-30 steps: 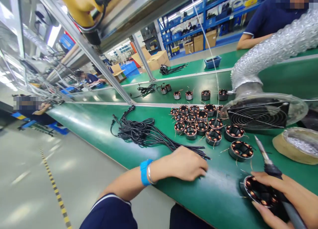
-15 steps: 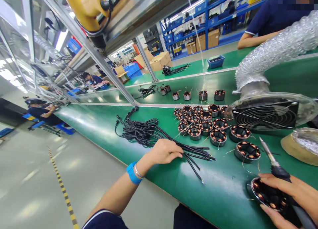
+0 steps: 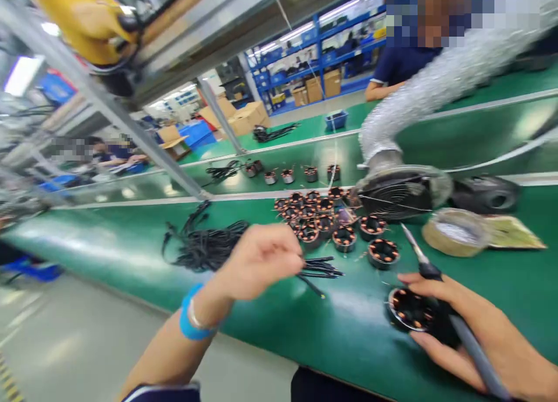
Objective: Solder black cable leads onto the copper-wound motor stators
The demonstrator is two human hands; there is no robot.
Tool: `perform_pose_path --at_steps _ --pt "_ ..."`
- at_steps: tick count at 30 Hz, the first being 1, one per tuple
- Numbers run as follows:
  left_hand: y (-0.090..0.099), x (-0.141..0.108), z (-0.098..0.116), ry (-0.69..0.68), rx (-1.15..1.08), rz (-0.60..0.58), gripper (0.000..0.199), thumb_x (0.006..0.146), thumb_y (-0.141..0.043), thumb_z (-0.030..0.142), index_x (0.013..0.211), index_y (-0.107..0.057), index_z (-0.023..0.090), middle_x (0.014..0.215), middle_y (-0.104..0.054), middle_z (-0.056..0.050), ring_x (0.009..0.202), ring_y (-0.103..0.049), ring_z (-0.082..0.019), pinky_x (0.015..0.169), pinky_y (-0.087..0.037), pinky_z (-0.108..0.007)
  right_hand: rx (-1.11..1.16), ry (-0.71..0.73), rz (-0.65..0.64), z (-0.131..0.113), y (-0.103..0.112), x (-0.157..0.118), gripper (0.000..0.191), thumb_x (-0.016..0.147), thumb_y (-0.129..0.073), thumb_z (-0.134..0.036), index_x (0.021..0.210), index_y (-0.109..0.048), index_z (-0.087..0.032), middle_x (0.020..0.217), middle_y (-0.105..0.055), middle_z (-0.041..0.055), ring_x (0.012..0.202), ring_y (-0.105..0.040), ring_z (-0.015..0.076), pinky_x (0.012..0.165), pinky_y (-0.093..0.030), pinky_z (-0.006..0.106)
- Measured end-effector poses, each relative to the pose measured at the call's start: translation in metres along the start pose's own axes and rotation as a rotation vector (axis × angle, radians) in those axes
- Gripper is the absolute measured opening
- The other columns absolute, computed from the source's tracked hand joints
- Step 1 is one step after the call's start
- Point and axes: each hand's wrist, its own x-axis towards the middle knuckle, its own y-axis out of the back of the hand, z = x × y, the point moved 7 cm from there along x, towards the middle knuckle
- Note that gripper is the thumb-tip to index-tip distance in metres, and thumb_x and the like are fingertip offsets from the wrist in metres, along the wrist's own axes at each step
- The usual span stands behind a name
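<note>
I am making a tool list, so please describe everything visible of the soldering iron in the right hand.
The soldering iron has a slim, tapered metal-looking tip, a black collar and a grey rear part. The right hand holds it alongside a coil ring. It slants above the green bench, tip pointing forward and apparently touching nothing.

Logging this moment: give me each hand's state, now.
Left hand: curled closed; anything held cannot be told.
Right hand: holding a copper-wound ring and soldering iron.

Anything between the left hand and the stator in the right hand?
Nothing visible blocks the left hand from the stator: only black cable ends and bare bench lie between. The soldering iron sits on the stator's far side.
</note>
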Motion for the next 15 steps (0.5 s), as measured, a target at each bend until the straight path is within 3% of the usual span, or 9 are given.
perform_pose_path --at_steps 2,4,5,7,10,13,15 --pt "-0.071 -0.005 -0.044 0.259 -0.081 -0.287 0.034 0.088 -0.062 0.046 0.072 -0.055 0.017 0.053 -0.044 0.006 0.047 -0.035 -0.008 0.045 -0.027 -0.021 0.045 -0.016 0.020 -0.011 0.005 0.006 0.041 0.080 -0.068 -0.026 0.119 -0.056 -0.021 0.112 -0.070 0.0099 0.094 -0.071 0.0197 0.081 -0.060 0.026" --pt "-0.110 -0.008 -0.069 0.312 -0.046 -0.355 0.035 0.089 -0.058 0.046 0.071 -0.052 0.017 0.052 -0.036 0.008 0.048 -0.028 -0.007 0.047 -0.021 -0.021 0.099 -0.101 0.066 -0.016 0.008 0.011 0.037 0.084 -0.065 -0.023 0.119 -0.053 -0.021 0.104 -0.070 0.0076 0.085 -0.071 0.0161 0.075 -0.060 0.024" --pt "-0.121 -0.008 -0.075 0.299 -0.008 -0.363 0.034 0.090 -0.056 0.045 0.071 -0.051 0.017 0.054 -0.036 0.008 0.049 -0.028 -0.008 0.048 -0.021 -0.021 0.132 -0.147 0.082 -0.017 0.007 0.012 0.033 0.085 -0.064 -0.022 0.116 -0.053 -0.022 0.097 -0.070 0.0050 0.079 -0.070 0.0144 0.072 -0.059 0.023" --pt "-0.131 -0.009 -0.080 0.249 0.080 -0.373 0.032 0.092 -0.054 0.041 0.071 -0.051 0.017 0.058 -0.039 0.007 0.053 -0.032 -0.009 0.051 -0.023 -0.022 0.195 -0.205 0.127 -0.020 0.005 0.014 0.025 0.086 -0.062 -0.018 0.110 -0.054 -0.023 0.089 -0.068 0.0017 0.072 -0.068 0.0124 0.068 -0.058 0.021" --pt "-0.131 -0.008 -0.078 0.222 0.176 -0.390 0.027 0.092 -0.053 0.034 0.072 -0.051 0.017 0.059 -0.038 0.007 0.056 -0.035 -0.010 0.055 -0.025 -0.023 0.230 -0.223 0.198 -0.026 0.003 0.014 0.023 0.085 -0.060 -0.013 0.104 -0.054 -0.023 0.085 -0.067 -0.0001 0.068 -0.066 0.0110 0.064 -0.057 0.020" --pt "-0.130 -0.001 -0.068 0.201 0.190 -0.449 0.029 0.095 -0.049 0.036 0.074 -0.054 0.017 0.060 -0.041 0.005 0.058 -0.037 -0.012 0.057 -0.028 -0.025 0.230 -0.217 0.213 -0.030 0.003 0.015 0.025 0.083 -0.060 -0.010 0.104 -0.053 -0.023 0.082 -0.065 -0.0019 0.065 -0.064 0.0099 0.062 -0.055 0.019" --pt "-0.130 0.009 -0.056 0.129 0.169 -0.483 0.035 0.099 -0.040 0.039 0.080 -0.059 0.017 0.068 -0.051 0.002 0.065 -0.044 -0.014 0.064 -0.034 -0.026 0.245 -0.200 0.209 -0.034 0.002 0.018 0.027 0.083 -0.059 -0.010 0.105 -0.053 -0.024 0.082 -0.065 -0.0019 0.064 -0.063 0.0099 0.061 -0.055 0.019"
